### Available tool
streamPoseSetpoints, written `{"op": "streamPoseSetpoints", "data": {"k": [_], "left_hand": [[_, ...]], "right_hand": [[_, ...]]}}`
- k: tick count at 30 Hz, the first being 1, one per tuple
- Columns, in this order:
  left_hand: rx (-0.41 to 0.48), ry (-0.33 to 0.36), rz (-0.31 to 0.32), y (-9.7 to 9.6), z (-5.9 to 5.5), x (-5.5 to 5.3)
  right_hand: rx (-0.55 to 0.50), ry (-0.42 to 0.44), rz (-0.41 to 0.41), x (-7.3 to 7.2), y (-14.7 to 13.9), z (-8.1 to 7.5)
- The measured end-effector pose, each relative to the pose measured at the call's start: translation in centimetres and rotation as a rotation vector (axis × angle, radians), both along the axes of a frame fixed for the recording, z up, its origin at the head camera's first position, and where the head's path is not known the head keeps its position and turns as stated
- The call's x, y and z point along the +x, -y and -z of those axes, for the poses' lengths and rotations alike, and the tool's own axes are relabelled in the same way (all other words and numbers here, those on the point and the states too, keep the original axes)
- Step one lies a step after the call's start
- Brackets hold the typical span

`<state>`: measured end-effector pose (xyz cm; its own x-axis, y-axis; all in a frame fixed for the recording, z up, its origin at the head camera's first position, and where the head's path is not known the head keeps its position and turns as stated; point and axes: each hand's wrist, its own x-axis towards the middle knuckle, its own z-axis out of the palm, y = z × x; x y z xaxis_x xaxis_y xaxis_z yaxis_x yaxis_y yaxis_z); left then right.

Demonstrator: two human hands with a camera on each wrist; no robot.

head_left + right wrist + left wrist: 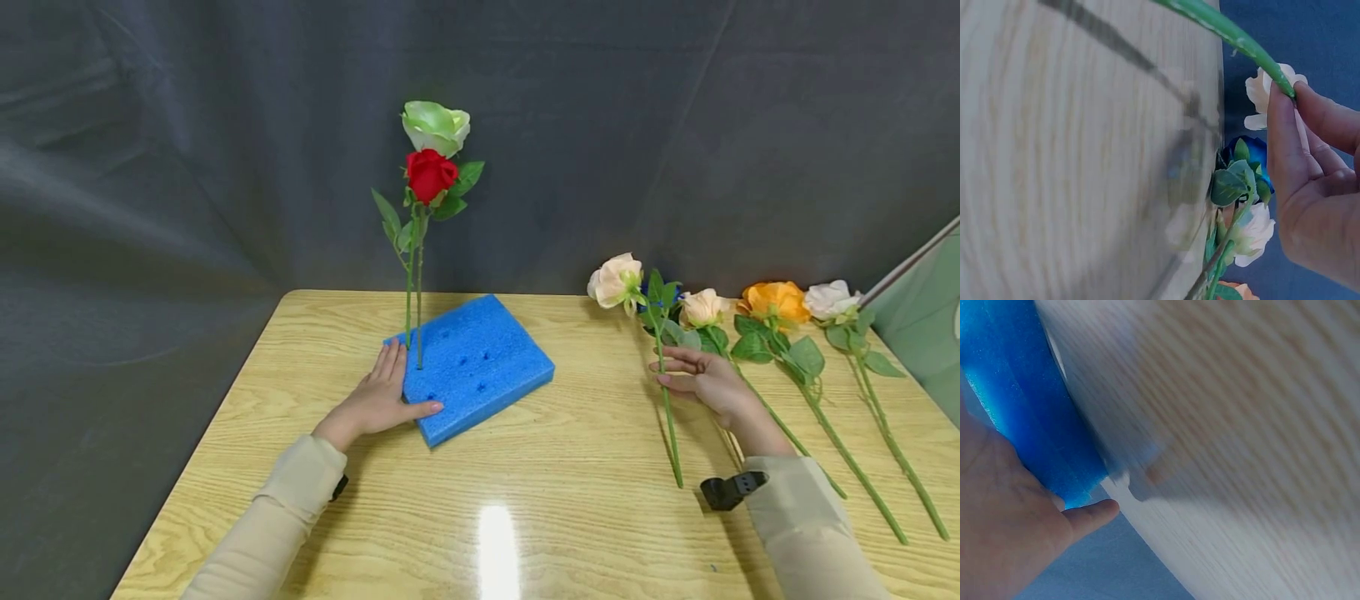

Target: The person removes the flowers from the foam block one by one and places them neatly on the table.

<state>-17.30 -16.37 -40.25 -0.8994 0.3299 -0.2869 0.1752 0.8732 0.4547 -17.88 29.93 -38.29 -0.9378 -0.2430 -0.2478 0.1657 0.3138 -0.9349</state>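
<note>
My left hand (384, 397) rests against the left corner of a blue foam block (487, 350), its fingers straight and the thumb spread over the near edge. A red rose (431, 176) and a pale green rose (437, 128) stand upright in the block, their stems stuck into its left part. Several small holes show in its top. My right hand (708, 382) pinches the green stem (1235, 37) of a pale peach rose (617, 282) between thumb and fingertips. This rose's head is at the far end, and its stem slants toward me above the table.
Right of the held rose, a blue flower (660, 295) is partly hidden by leaves. Farther right lie another peach rose (703, 308), an orange rose (776, 303) and a white rose (831, 300), stems toward me. A dark cloth (562, 150) hangs behind the wooden table (585, 517).
</note>
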Motion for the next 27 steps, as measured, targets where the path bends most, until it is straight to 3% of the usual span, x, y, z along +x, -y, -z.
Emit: {"op": "streamPoseSetpoints", "data": {"k": [15, 27], "left_hand": [[0.000, 0.011, -0.005, 0.1, 0.3, -0.1], [0.008, 0.003, -0.001, 0.2, 0.3, -0.1]], "right_hand": [[0.005, 0.075, 0.014, -0.5, -0.9, 1.2], [0.033, 0.163, 0.093, -0.8, -1.1, 1.6]]}}
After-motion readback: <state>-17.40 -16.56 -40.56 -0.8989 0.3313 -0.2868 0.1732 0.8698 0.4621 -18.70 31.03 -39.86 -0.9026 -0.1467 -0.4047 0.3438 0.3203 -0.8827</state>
